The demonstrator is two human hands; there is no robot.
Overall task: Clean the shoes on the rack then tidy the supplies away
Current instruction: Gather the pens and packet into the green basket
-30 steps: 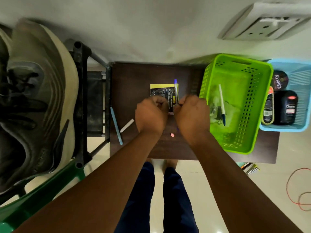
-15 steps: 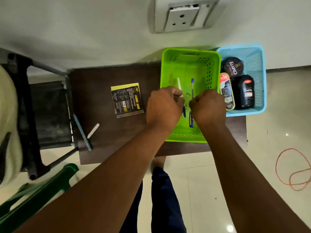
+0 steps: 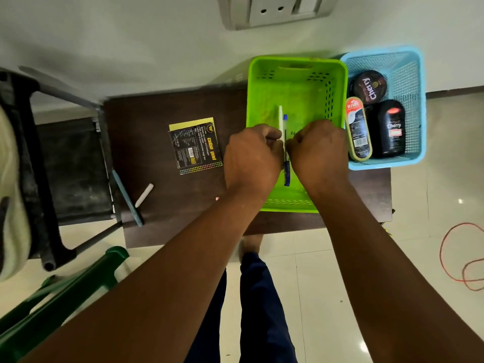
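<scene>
Pens (image 3: 286, 163) inside green basket (image 3: 337, 74)

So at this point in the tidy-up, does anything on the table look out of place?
Mildly, yes. A light blue pen and a small white stick lie loose at the dark wooden table's left edge, and a black-and-yellow packet sits mid-table, all outside the green plastic basket. Nothing looks spilled or damaged.

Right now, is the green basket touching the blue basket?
Touching. The head view shows the green basket's right rim pressed against the blue basket's left rim, no gap visible.
</scene>
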